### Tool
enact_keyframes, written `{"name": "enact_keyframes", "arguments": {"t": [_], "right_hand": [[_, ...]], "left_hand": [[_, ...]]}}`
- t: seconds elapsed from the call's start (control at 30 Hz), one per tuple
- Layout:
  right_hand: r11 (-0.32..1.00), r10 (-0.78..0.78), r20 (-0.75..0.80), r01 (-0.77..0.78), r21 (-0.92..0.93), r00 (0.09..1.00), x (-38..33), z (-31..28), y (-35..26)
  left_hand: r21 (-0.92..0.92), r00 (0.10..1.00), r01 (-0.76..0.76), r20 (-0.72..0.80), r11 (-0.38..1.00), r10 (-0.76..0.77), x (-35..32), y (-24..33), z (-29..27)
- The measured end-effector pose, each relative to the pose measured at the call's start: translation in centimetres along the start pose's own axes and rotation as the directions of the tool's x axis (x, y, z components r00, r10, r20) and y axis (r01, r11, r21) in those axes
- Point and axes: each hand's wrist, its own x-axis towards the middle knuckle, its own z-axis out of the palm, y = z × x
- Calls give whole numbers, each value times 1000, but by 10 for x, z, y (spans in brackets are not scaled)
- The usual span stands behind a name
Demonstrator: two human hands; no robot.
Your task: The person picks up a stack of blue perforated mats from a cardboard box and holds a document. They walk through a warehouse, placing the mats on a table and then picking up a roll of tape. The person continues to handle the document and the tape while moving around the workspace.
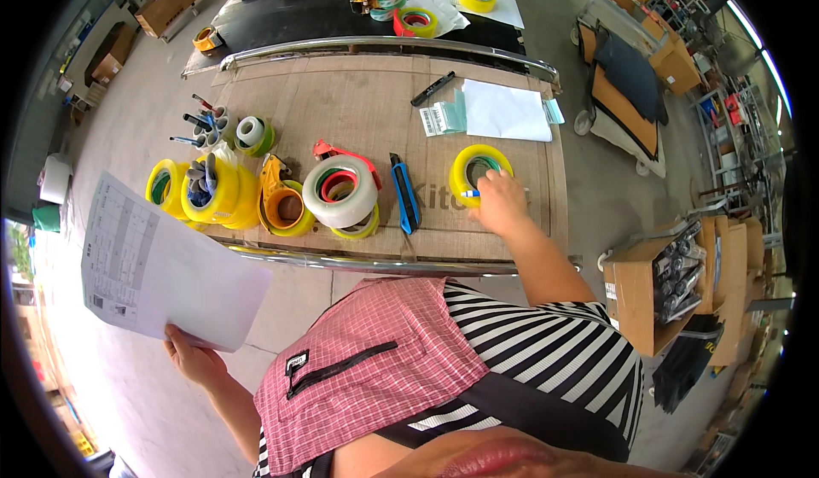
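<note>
Our right hand (pixel 501 203) fingers grasp a blue pen at the yellow tape roll (pixel 480 171); left hand (pixel 194 358) pinches the paper sheet (pixel 162 265), which might slip loose.

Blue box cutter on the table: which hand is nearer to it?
Right. The right hand rests on the yellow tape roll just beside the blue box cutter; the left hand holds a paper sheet off the table.

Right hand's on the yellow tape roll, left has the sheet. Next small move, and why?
Probably close the fingers and lift the yellow tape roll off the wooden table. The right hand already rests on the roll's near rim, apparently holding a small blue thing against it, while the left hand is busy holding the paper sheet.
</note>
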Motion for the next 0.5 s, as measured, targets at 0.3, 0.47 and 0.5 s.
{"name": "enact_keyframes", "arguments": {"t": [0.3, 0.47, 0.5], "right_hand": [[988, 112, -257, -81, 129, 960, 46, -32, 46], [969, 228, -170, -206, 139, 959, 127, 18, 91], [965, 234, -101, -218, 148, 967, 144, 33, 98]], "left_hand": [[9, 1000, 16, -2, 1000, -16, -2, -2, -9], [8, 999, 6, -43, 1000, -6, -19, 9, -10], [5, 997, 8, -79, 1000, -7, -23, 7, -19]]}}
